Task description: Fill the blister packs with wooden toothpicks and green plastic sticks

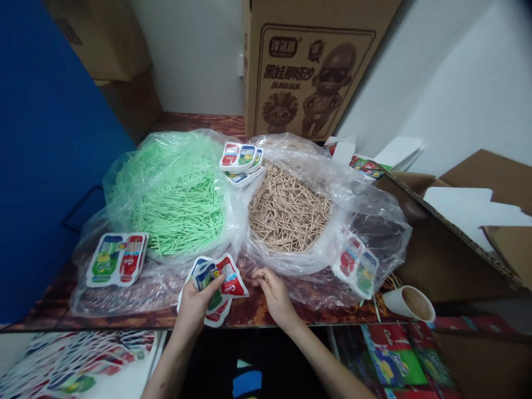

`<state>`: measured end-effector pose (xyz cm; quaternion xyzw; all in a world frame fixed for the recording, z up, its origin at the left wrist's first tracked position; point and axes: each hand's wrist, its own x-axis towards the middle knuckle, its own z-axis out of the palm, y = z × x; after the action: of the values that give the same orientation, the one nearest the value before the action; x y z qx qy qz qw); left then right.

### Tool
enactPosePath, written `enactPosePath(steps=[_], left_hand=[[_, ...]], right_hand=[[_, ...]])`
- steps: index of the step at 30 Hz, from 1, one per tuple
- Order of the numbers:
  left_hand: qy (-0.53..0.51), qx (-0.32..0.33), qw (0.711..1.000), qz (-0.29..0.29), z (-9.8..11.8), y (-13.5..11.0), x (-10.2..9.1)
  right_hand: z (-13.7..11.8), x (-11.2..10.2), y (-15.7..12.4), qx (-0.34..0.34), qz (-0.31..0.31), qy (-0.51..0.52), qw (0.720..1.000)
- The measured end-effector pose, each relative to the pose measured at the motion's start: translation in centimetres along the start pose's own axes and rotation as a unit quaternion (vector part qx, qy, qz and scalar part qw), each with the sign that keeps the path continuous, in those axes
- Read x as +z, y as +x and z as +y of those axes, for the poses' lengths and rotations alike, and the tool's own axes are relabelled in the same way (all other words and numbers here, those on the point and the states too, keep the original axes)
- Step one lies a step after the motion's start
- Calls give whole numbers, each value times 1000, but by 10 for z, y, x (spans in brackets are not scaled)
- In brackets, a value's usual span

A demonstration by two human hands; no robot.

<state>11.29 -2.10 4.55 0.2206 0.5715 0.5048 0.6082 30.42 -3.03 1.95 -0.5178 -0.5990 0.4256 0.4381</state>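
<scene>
My left hand (198, 299) is closed around several flat die-cut packs (233, 277) printed with red Cola and green Sprite cans. The top pack is bent, with its red half tilted up toward the right. My right hand (272, 291) is just to the right of the packs, apart from them, with its fingers pinched. Small brown stick ends seem to show at those fingertips. Beyond the hands lie two clear plastic bags, one of green sticks (183, 210) and one of brown sticks (288, 213).
One printed pack (117, 259) lies on the left bag, others (241, 158) between the bags, another (356, 263) at right. A paper cup (409, 303) with brown contents leans near an open carton (440, 260). A tall cardboard box (307, 72) stands behind. More packs (83, 366) fill a container below left.
</scene>
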Motion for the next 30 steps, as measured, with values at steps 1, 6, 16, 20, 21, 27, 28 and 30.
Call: enactPosePath(steps=[1, 6, 16, 20, 21, 27, 28, 30], left_hand=[[0, -3, 1000, 3, 0, 0, 0], [5, -1, 1000, 0, -1, 1, -2], [22, 0, 1000, -21, 0, -3, 1], [18, -3, 1000, -17, 2, -4, -3], [15, -5, 1000, -15, 2, -3, -4], [15, -16, 1000, -13, 0, 1, -5], [17, -14, 1000, -12, 0, 1, -4], [20, -9, 1000, -9, 0, 0, -3]], right_hand=[[-4, -5, 3, 1, -2, -7, 1000], [-31, -56, 50, -37, 54, -229, 971], [-30, -78, 110, 26, -48, -649, 759], [-28, -92, 110, 27, -12, -579, 814], [-27, -97, 111, 30, 11, -514, 857], [-21, -114, 114, 88, 62, -132, 985], [-24, -114, 112, 109, 42, -74, 990], [-32, -110, 103, 157, -13, 101, 982]])
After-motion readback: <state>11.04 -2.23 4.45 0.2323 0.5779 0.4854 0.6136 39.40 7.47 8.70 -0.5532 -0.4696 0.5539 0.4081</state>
